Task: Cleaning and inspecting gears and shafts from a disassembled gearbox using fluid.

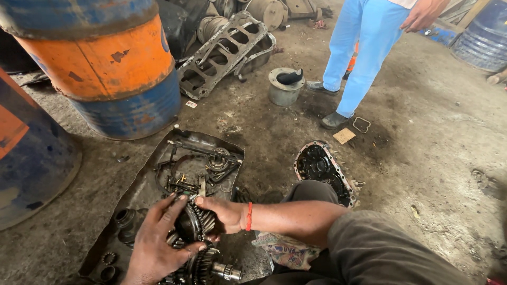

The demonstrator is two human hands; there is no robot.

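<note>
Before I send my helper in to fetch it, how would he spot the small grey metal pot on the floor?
Start at the orange and blue drum, then look right past the leaning metal frame. The pot stands alone beside the standing person's shoes, a short grey cylinder with a dark curved piece inside.

two hands (158, 240) (224, 214) grip one gear cluster (195, 227). just left of the grip lie three small rings (119, 227). well beyond it stand two orange-and-blue drums (105, 68) (26, 153), one more blue barrel (483, 37), one metal pot (285, 87) and one ladder-shaped casting (222, 53).
</note>
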